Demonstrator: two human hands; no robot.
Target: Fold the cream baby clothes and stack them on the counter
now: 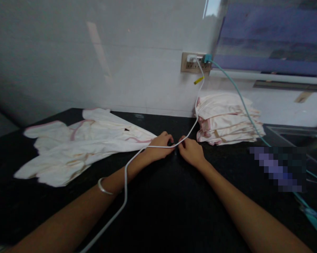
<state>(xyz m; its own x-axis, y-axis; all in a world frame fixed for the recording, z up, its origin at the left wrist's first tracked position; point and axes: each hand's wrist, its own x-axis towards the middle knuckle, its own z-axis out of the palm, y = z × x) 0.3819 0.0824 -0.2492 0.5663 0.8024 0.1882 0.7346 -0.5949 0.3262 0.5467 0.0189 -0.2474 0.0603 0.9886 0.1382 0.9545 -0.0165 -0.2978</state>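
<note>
My left hand (160,147) and my right hand (191,151) are close together over the black countertop, fingers curled inward. A small dark piece shows at the left fingertips, too unclear to name. Whatever the right fingers pinch is hidden. Beside my left hand, a spread of white cloth pieces with pink edging (76,144) narrows to a gathered end that meets the back of the hand. A white cable (126,179) crosses in front of my left hand and passes by the right fingertips.
A stack of folded white cloths (226,119) stands against the wall at right. The white cable and a teal cord (233,82) hang from a wall socket (184,63). A sink edge (282,130) and a blurred purple patch (276,170) lie farther right.
</note>
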